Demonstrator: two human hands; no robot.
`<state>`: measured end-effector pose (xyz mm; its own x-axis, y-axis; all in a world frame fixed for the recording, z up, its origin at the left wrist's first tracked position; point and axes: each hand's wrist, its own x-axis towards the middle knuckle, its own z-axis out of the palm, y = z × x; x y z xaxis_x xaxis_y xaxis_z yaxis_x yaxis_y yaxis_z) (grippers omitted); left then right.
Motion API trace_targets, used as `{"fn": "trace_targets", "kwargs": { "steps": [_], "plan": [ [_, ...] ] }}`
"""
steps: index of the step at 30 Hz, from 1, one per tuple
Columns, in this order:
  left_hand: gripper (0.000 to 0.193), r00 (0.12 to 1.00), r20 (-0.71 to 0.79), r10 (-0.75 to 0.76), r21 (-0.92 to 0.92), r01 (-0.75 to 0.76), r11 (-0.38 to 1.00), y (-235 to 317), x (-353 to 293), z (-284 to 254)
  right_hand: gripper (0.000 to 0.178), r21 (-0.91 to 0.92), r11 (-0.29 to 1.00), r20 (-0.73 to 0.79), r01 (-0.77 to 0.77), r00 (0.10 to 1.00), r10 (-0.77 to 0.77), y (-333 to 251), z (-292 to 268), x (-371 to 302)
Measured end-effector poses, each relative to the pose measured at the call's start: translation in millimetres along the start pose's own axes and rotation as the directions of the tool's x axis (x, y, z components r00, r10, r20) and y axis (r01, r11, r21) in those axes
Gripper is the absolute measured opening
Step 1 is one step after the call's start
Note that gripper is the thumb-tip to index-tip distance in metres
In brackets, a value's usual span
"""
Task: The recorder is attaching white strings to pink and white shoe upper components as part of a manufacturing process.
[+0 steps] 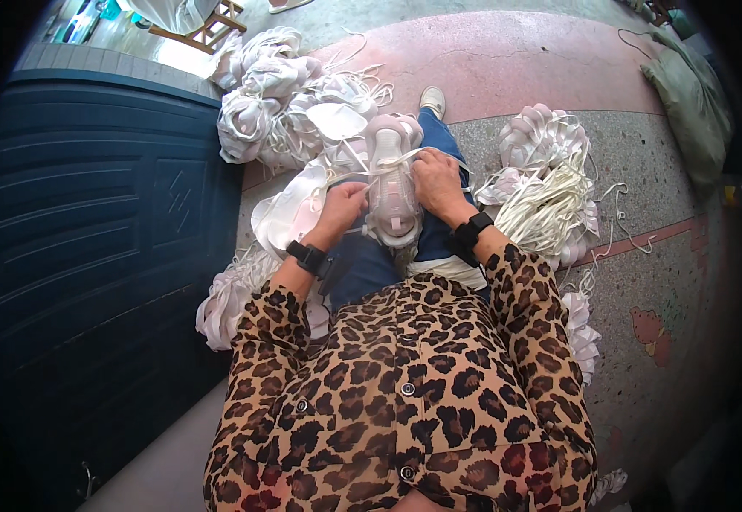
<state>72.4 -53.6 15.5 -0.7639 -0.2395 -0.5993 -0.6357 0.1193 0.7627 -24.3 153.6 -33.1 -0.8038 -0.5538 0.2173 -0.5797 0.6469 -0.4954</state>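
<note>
On my lap, between my knees, lies a pale pink-and-white shoe-shaped piece (pixel 394 209), long and translucent-looking, with its narrow end toward me. A white shoelace (pixel 398 160) crosses its upper part. At its right edge my right hand (pixel 439 182) is closed, fingers curled around the lace. On the other side my left hand (pixel 342 207) pinches a lace end close to the piece's left edge; the fingertips are small and partly hidden. Under and beside the left hand, a flat white-and-pink shoe upper (pixel 294 209) rests over my left thigh.
Heaped shoe uppers with trailing laces (pixel 273 98) lie ahead to the left. More uppers (pixel 546 141) and a thick bundle of cream laces (pixel 542 209) sit at the right. A dark blue panelled door (pixel 89 222) stands at left. A grey-green sack (pixel 686 102) is at far right.
</note>
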Motion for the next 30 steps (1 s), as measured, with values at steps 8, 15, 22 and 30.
{"fn": "trace_targets", "kwargs": {
  "steps": [8, 15, 22, 30],
  "plan": [
    [0.026, 0.978, -0.122, 0.170, 0.047, -0.165, 0.985, -11, 10, 1, 0.017, -0.040, 0.998, 0.075, 0.039, 0.997, -0.036, -6, 1, 8],
    [0.027, 0.858, -0.192, 0.477, 0.463, -0.349, 0.814, -6, 33, 9, 0.012, -0.060, 0.995, 0.067, 0.078, 0.995, -0.074, -6, -2, 12],
    [0.023, 0.775, -0.030, 0.632, 0.822, -0.341, 0.457, 12, 31, 7, 0.016, -0.104, 0.993, -0.017, -0.047, 0.999, 0.045, -13, -12, 11],
    [0.017, 0.724, 0.020, 0.689, 0.872, -0.350, 0.343, 20, 34, 14, 0.028, -0.150, 0.989, 0.043, 0.016, 0.999, -0.009, -11, -6, 6]
  ]
}}
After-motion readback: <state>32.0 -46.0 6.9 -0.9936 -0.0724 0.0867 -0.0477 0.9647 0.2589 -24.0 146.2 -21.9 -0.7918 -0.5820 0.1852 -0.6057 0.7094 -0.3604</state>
